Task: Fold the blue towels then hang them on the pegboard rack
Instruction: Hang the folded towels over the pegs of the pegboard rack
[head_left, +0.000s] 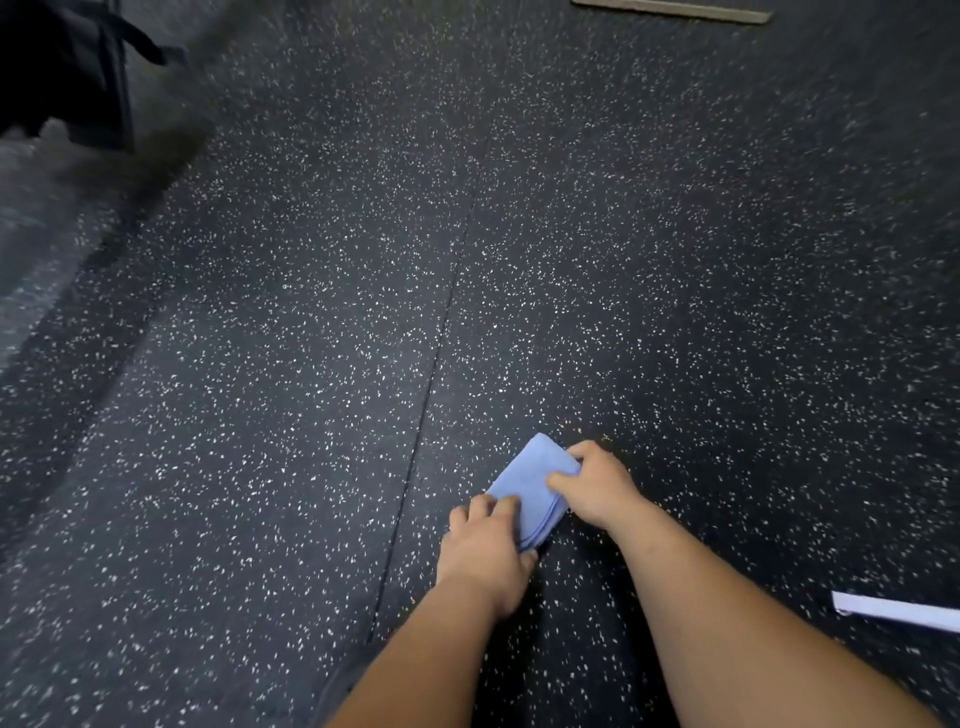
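Small folded light-blue cloth towel (527, 486), gripped betw. both hands. Long axis runs near-to-far, tilted slightly; the far corner points past the fingertips and the layered edges sit at the near end. The left hand (485, 553) has fingers curled over the near-left edge. The right hand (597, 488) has fingers curled on the far-right edge. Beneath: black white-speckled rubber floor (260, 415) w/ straight seam (434, 369); white strip (893, 612) lies right of the wrists.

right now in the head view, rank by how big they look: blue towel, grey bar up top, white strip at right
1. blue towel
2. grey bar and white strip: thin, about alike, both cut by the frame edge; the bar lies farther off, so unranked
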